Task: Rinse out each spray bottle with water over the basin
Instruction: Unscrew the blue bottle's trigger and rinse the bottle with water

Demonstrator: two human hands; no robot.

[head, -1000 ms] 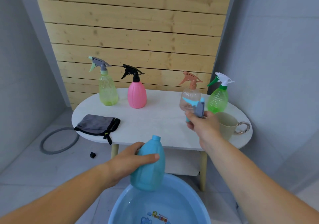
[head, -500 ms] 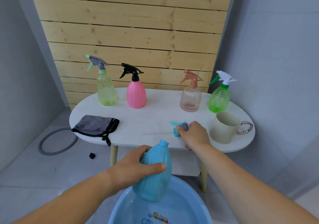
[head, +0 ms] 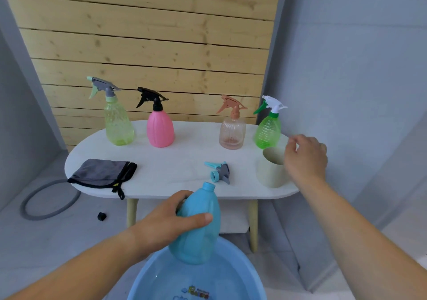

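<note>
1. Over the round blue plastic basin (head: pixel 242 274) on the floor, my left hand (head: pixel 166 221) grips the light blue plastic bottle (head: pixel 198 228). My thumb lies across its front and my fingers wrap behind. Its neck is open and it tilts slightly right.
2. Its blue and grey trigger spray head (head: pixel 219 172) lies on its side on the white oval table (head: pixel 184 156), just beyond the bottle.
3. My right hand (head: pixel 305 156) hovers over the beige cup (head: pixel 269 172) at the table's right end. Its fingers are loosely curled and hold nothing.
4. Along the back stand four capped spray bottles: yellow-green clear (head: pixel 117 124), pink opaque (head: pixel 160 128), pale peach clear (head: pixel 232 133) and bright green ribbed (head: pixel 268 131).
5. A folded grey cloth (head: pixel 101 172) lies at the left end.
</note>
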